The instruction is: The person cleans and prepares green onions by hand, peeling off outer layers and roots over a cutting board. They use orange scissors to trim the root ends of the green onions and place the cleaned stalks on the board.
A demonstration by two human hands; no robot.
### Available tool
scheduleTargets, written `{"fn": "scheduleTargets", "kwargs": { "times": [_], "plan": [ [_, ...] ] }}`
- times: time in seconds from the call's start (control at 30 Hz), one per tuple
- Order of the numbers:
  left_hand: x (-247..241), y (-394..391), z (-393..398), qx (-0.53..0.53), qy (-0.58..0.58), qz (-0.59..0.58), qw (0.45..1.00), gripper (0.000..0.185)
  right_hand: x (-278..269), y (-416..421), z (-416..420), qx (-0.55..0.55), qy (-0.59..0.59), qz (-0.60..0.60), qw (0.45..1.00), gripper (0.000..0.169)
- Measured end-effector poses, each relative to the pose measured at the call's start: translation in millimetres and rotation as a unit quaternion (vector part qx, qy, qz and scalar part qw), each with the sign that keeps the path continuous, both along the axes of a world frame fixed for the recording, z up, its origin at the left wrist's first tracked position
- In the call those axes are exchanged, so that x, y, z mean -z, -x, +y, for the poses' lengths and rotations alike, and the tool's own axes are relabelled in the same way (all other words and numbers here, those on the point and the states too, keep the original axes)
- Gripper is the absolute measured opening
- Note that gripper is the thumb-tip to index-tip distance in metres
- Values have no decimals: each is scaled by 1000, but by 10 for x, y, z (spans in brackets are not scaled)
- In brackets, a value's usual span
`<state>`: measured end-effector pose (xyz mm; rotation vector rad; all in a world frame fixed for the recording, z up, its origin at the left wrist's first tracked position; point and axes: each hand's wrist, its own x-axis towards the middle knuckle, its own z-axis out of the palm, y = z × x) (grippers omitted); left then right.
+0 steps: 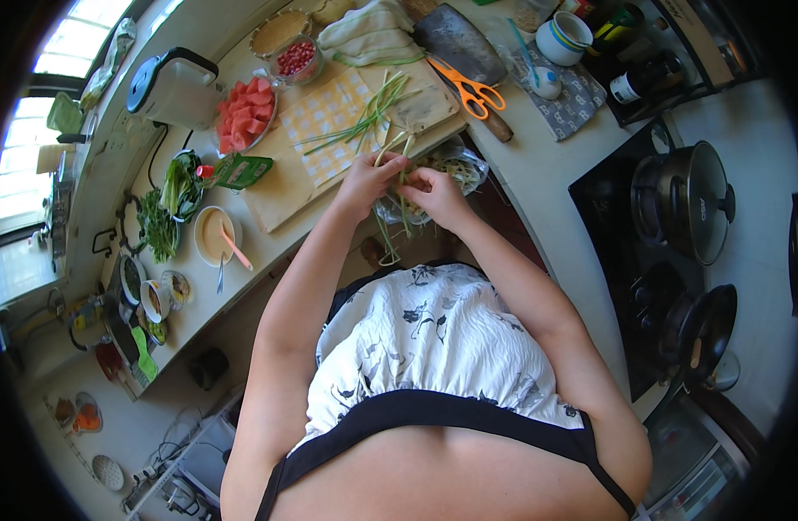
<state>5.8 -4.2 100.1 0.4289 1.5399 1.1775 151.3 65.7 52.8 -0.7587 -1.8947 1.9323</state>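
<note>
Held up over the counter's edge, a few scallions [407, 143] show white root ends at the top and green leaves hanging down. My left hand [371, 181] pinches them near the white ends. On the same scallions, my right hand [437, 194] has its thumb and fingertips closed just below and to the right. Under both hands, a clear plastic bag [475, 170] contains pale and green plant trimmings. More scallions [376, 114] lie across a yellow checked cloth [324, 107] and a wooden cutting board [431, 107].
Orange-handled scissors [474, 91] and a cleaver [461, 42] lie behind my right hand. Watermelon chunks [246, 114], a sauce bowl [207, 251] and leafy greens [159, 228] stand left. A lidded pot [682, 195] and a frying pan [708, 335] are on the right-hand cooktop [601, 195].
</note>
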Motion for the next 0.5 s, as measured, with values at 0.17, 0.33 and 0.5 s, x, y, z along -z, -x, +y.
{"fn": "scheduleTargets", "kwargs": {
  "times": [0.17, 0.33, 0.5],
  "plan": [
    [61, 63, -40, 16, -5, -6, 1000, 18, -36, -77, 27, 39, 94, 29, 994, 20],
    [34, 25, -80, 24, 5, 2, 1000, 18, 8, 20, 113, 112, 160, 77, 978, 16],
    [44, -22, -99, 31, 9, -5, 999, 18, -130, 98, 143, 122, 203, 65, 969, 16]
  ]
}}
